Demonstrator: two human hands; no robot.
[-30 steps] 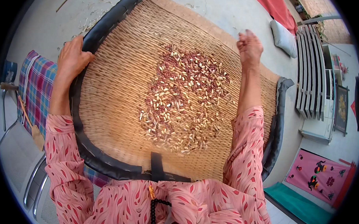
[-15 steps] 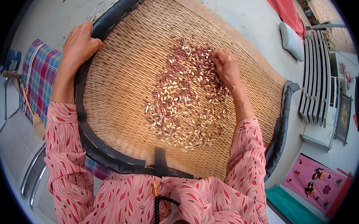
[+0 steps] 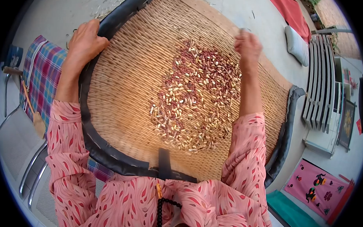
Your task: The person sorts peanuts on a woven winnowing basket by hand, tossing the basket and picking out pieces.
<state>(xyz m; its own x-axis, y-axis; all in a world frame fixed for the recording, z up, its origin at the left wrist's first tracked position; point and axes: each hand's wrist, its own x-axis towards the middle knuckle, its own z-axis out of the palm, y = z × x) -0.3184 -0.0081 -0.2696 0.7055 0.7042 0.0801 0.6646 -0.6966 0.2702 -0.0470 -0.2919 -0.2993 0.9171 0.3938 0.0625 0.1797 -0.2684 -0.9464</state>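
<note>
In the head view, grips the tray (image 3: 120, 83) by the black rim (image 3: 115, 160) of its left edge with the left hand (image 3: 87, 40), closed round it. Holds the right hand (image 3: 249, 47), curled inward, over the tray near its far edge; too blurred to say how tightly closed or whether holding anything. Has red and pale seeds (image 3: 197, 97) spread loose in the tray's middle. Shows a checked cloth (image 3: 46, 78) past the left edge, a pillow (image 3: 297, 45) past the far edge
</note>
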